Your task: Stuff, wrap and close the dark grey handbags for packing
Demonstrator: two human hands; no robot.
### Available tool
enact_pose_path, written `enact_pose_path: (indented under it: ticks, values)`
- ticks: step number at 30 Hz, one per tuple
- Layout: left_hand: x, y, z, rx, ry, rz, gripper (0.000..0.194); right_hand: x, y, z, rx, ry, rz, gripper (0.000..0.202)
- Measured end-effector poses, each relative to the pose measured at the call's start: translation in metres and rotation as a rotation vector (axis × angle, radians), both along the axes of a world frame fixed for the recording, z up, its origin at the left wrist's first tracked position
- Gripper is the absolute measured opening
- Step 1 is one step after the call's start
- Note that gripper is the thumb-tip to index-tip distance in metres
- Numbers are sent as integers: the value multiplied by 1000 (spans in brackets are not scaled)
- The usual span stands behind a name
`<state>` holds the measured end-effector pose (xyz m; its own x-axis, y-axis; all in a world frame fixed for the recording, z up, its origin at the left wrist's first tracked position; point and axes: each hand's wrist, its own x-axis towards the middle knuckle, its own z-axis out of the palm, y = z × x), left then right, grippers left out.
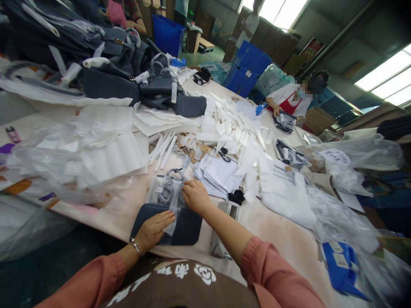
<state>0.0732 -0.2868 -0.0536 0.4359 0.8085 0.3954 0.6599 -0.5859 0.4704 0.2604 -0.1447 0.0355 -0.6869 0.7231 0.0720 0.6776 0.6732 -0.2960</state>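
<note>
A dark navy bag lies flat on the table right in front of me. At its upper edge a coiled grey strap rests on white wrapping, with a strip of clear plastic running down over the bag. My left hand lies on the bag with its fingers stretched out together, touching the plastic strip's lower end. Curled fingers of my right hand close on the right part of the grey strap and its plastic; the fingertips are partly hidden.
Dark bags are heaped at the back left, near white foam sheets. Folded white cloths lie beyond my right hand. A blue tape dispenser sits at the right. Across the table a co-worker handles a wrapped bag.
</note>
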Motion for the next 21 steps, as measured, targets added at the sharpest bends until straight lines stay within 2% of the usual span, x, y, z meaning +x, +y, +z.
enact_pose_path:
  ticks: [2,6,9,12,14,17,21]
  values:
    - [-1,0,-1,3,-22,0,57,-13,13,-7,-28,-44,-33,14]
    - [-2,-2,0,13,-66,16,56,-32,29,-26,-152,-80,-301,17]
    - [-3,-3,0,19,-93,32,58,-41,43,-35,-302,-78,-402,22]
    - [-2,-4,-1,27,-112,50,61,-44,57,-40,-468,-90,-428,27]
    - [-2,-4,-2,13,-138,78,63,-43,65,-43,-538,-110,-411,24]
    - [-2,-4,-3,5,-152,85,65,-42,70,-47,-561,-139,-400,21]
    - [-2,-3,-2,42,-161,87,57,-46,71,-51,-519,-173,-429,21]
